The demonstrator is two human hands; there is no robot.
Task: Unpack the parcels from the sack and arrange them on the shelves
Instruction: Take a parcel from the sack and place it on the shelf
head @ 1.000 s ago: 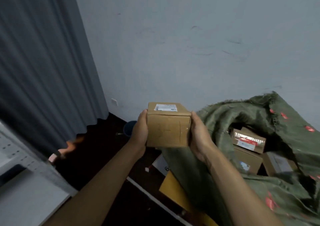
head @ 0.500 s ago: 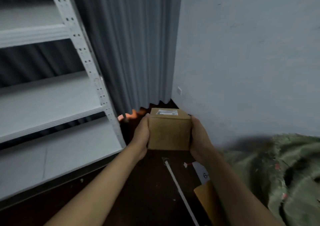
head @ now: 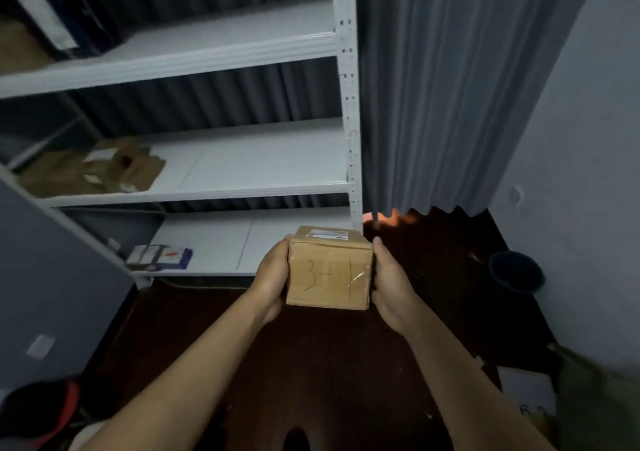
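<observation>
A small brown cardboard parcel (head: 329,270) with "3-1" handwritten on its near face is gripped between the left hand (head: 273,277) at nine o'clock and the right hand (head: 389,282) at three o'clock, fingers curled around its sides, before the white metal shelves (head: 242,177) at twelve o'clock.

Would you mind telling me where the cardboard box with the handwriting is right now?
In the head view, the cardboard box sits centre frame, held between the left hand and right hand, in front of the white shelves' lowest level.
</observation>
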